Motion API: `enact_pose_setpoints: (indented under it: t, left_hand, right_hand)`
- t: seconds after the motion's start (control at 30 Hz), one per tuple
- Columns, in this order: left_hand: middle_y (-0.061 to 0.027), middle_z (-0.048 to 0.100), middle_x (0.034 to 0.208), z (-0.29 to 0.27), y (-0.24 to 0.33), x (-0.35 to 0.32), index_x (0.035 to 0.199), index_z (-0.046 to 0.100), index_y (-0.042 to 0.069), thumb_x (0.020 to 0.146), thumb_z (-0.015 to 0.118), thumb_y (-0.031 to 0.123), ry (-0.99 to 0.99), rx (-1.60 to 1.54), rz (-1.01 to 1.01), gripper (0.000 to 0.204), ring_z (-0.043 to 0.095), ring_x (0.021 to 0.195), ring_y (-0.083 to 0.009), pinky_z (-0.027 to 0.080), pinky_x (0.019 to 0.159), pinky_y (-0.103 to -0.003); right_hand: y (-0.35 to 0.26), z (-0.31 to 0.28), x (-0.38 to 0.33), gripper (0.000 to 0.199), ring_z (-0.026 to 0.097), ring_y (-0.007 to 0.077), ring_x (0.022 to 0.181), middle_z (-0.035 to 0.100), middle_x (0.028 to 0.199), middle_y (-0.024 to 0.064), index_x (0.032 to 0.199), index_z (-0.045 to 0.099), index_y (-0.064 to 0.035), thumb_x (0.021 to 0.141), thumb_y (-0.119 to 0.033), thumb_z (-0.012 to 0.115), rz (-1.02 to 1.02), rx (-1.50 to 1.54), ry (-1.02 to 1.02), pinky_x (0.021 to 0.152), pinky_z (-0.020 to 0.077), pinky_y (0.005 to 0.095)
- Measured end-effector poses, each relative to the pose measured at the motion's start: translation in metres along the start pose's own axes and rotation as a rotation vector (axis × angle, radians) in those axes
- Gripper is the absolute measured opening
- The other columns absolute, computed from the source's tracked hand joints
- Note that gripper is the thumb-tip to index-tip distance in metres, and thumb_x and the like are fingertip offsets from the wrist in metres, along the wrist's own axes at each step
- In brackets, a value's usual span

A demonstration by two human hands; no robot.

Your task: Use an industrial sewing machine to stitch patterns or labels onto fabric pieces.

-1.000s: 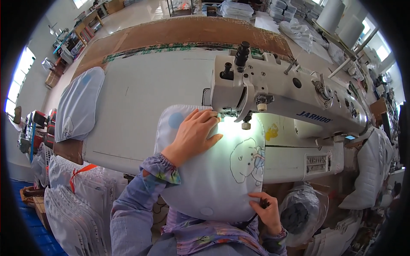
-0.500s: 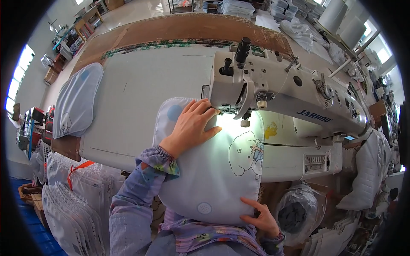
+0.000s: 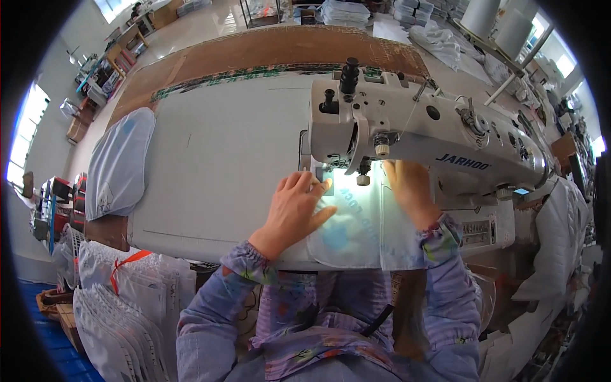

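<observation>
A white fabric panel [image 3: 347, 245] with pale blue patches lies under the lit needle area of a white sewing machine [image 3: 407, 124]. Its lower edge reaches the table's front. On the panel's left edge rests my left hand [image 3: 289, 213], fingertips beside the presser foot and thumb stretched away from them. My right hand [image 3: 410, 191] is on the other side of the needle, fingers curled in at the panel's right part; the machine head partly hides them, and they seem to pinch the cloth. A vertical fold or seam runs down the panel's right side.
Another white fabric piece [image 3: 121, 162] hangs over the table's left end. Below it, stacked white panels [image 3: 111, 328] are bundled with a red tie [image 3: 124, 264]. White thread cones [image 3: 480, 19] stand at the upper right. The pale tabletop [image 3: 216, 165] has a brown far edge.
The panel has been turned or flipped: the printed animal drawing is out of sight. My right hand rose from the panel's lower corner to the needle's right; my left shifted slightly down.
</observation>
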State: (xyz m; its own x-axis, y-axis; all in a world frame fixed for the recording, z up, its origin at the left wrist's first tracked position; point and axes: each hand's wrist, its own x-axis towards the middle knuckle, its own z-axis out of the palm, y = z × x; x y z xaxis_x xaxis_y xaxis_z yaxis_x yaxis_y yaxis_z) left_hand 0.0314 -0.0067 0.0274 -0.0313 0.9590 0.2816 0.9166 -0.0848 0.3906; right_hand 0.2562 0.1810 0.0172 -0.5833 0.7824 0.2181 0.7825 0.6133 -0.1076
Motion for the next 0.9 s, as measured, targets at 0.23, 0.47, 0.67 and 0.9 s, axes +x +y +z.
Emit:
enact_pose_setpoints:
  t: [0.23,0.47,0.67,0.9]
  left_hand:
    - [-0.0056,0.063,0.119,0.002,-0.015,-0.012,0.123,0.07,0.011,0.09,0.074,0.04,0.088,-0.014,0.07,0.044,0.054,0.128,-0.0264,0.034,0.118,-0.05]
    - [-0.0045,0.065,0.118,0.001,-0.024,-0.001,0.118,0.072,0.013,0.087,0.077,0.037,0.08,-0.043,0.079,0.04,0.057,0.126,-0.0266,0.037,0.117,-0.051]
    - [-0.0059,0.066,0.118,0.006,-0.031,0.012,0.117,0.072,0.011,0.089,0.075,0.036,0.115,-0.01,0.089,0.038,0.058,0.122,-0.0279,0.036,0.116,-0.05]
    - [-0.0071,0.065,0.12,0.009,-0.04,0.024,0.117,0.071,0.008,0.091,0.073,0.038,0.093,0.016,0.087,0.04,0.055,0.126,-0.028,0.033,0.118,-0.051]
  right_hand:
    - [0.027,-0.049,-0.101,0.07,0.063,0.0285,0.11,0.061,0.132,0.015,0.149,0.048,-0.005,0.086,-0.011,0.079,0.049,0.326,0.29,0.083,0.0532,0.0384]
    - [0.056,-0.065,-0.193,0.082,0.05,0.0089,0.074,0.058,0.087,0.0007,0.155,0.045,-0.0081,0.079,-0.003,0.076,0.417,0.846,-0.156,0.069,0.044,0.0265]
    - [0.045,-0.066,-0.18,0.084,0.045,0.0057,0.061,0.051,0.072,-0.0032,0.157,0.042,-0.0078,0.081,-0.003,0.077,0.497,0.951,-0.165,0.057,0.0382,0.024]
    - [0.029,-0.066,-0.156,0.08,0.042,0.0033,0.051,0.051,0.067,-0.0028,0.158,0.041,-0.0077,0.085,0.001,0.072,0.576,1.119,-0.104,0.046,0.0339,0.0207]
